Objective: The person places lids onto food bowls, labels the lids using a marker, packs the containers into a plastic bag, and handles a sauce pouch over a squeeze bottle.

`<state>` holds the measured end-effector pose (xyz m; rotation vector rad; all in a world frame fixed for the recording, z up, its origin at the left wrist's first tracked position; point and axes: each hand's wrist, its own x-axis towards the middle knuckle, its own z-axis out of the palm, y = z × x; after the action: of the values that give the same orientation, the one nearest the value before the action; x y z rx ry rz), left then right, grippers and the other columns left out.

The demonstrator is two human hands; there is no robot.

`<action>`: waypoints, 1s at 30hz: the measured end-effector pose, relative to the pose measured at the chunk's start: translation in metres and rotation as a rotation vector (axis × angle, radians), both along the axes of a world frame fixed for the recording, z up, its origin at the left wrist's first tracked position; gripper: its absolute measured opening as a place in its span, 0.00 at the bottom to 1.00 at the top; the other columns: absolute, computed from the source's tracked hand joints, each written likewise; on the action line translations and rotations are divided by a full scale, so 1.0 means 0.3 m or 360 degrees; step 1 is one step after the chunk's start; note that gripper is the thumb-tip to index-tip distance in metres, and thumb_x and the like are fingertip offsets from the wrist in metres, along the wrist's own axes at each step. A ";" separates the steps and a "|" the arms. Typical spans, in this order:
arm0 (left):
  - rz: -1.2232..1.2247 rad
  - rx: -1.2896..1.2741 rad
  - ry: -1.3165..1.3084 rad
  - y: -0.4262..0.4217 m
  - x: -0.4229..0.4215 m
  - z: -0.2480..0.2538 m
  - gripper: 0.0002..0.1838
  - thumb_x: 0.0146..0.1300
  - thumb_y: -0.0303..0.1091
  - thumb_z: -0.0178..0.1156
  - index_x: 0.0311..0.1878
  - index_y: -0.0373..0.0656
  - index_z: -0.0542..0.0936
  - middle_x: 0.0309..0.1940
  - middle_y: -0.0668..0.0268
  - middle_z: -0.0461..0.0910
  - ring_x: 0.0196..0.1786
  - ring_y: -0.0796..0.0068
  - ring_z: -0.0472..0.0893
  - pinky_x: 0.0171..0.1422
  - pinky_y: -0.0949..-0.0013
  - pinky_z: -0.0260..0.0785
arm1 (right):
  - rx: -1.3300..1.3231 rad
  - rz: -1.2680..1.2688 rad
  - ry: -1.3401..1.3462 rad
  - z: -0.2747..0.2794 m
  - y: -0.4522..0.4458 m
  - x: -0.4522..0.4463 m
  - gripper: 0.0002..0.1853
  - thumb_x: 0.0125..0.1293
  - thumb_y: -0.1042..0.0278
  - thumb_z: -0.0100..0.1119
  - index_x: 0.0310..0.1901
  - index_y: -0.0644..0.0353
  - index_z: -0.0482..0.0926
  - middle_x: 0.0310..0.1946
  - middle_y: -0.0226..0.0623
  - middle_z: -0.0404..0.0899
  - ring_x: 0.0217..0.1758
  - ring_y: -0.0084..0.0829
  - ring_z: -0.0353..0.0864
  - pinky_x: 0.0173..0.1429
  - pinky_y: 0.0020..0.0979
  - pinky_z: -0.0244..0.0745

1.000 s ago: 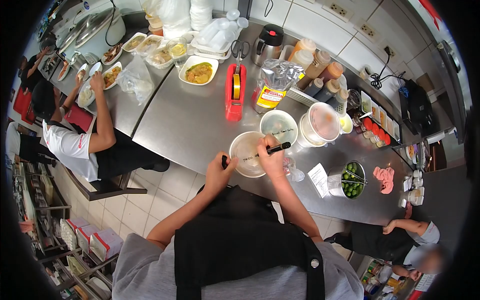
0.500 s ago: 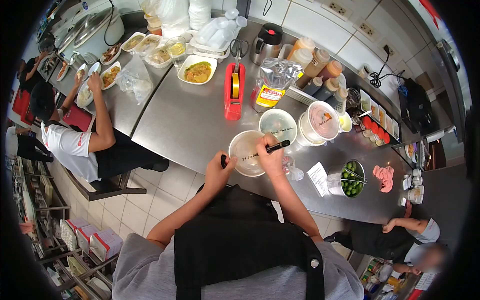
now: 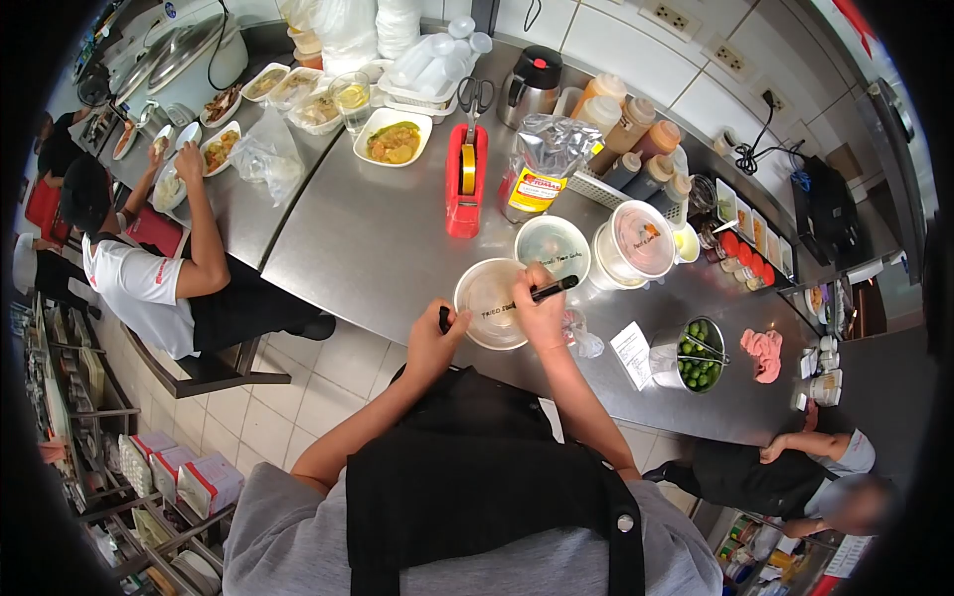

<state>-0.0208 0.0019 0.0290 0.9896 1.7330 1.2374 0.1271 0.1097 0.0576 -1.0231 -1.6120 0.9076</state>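
My right hand (image 3: 539,313) grips a black marker (image 3: 555,288), its tip end hidden behind my fingers over a round lidded tub (image 3: 481,284). Handwriting that starts with "FRIED" runs across the clear lid. At the tub's left edge, my left hand (image 3: 433,338) is closed around a small black marker cap (image 3: 444,318). Just beyond stands a second lidded tub (image 3: 553,241) with writing on it. To its right a taller tub (image 3: 641,241) also bears handwriting. A small clear plastic bag (image 3: 584,336) lies beside my right wrist.
A red tape dispenser (image 3: 465,194), a foil pouch (image 3: 537,169) and a bowl of food (image 3: 392,137) stand farther back. On the right are a paper slip (image 3: 630,355), a container of green limes (image 3: 700,372) and a pink cloth (image 3: 763,353). Co-workers are at left and lower right.
My right hand and the marker have shifted very slightly right, with a little more lettering showing on the lid. My left hand stays put.
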 end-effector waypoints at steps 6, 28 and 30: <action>-0.0002 0.0006 -0.0001 -0.002 0.000 -0.002 0.18 0.64 0.40 0.64 0.28 0.41 0.67 0.18 0.66 0.68 0.24 0.77 0.65 0.30 0.68 0.63 | 0.0006 -0.0052 -0.0091 -0.001 -0.006 -0.006 0.18 0.62 0.77 0.56 0.21 0.61 0.57 0.17 0.28 0.54 0.22 0.21 0.53 0.27 0.32 0.53; -0.0006 0.0014 0.0001 -0.001 0.000 -0.012 0.18 0.63 0.39 0.65 0.28 0.41 0.67 0.19 0.66 0.69 0.24 0.77 0.66 0.30 0.68 0.64 | 0.0100 -0.0221 -0.0150 -0.010 -0.004 -0.005 0.15 0.58 0.79 0.58 0.21 0.64 0.61 0.17 0.39 0.61 0.20 0.31 0.60 0.27 0.36 0.59; -0.0005 0.0019 0.0000 0.001 0.000 -0.011 0.18 0.63 0.39 0.65 0.28 0.41 0.67 0.19 0.66 0.69 0.24 0.77 0.66 0.30 0.68 0.63 | 0.0111 -0.0212 -0.0058 -0.017 -0.003 0.000 0.15 0.59 0.79 0.58 0.21 0.64 0.61 0.17 0.40 0.61 0.20 0.33 0.60 0.27 0.37 0.59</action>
<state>-0.0208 0.0021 0.0258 0.9990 1.7251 1.2472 0.1272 0.1087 0.0525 -1.0900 -1.5747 0.7420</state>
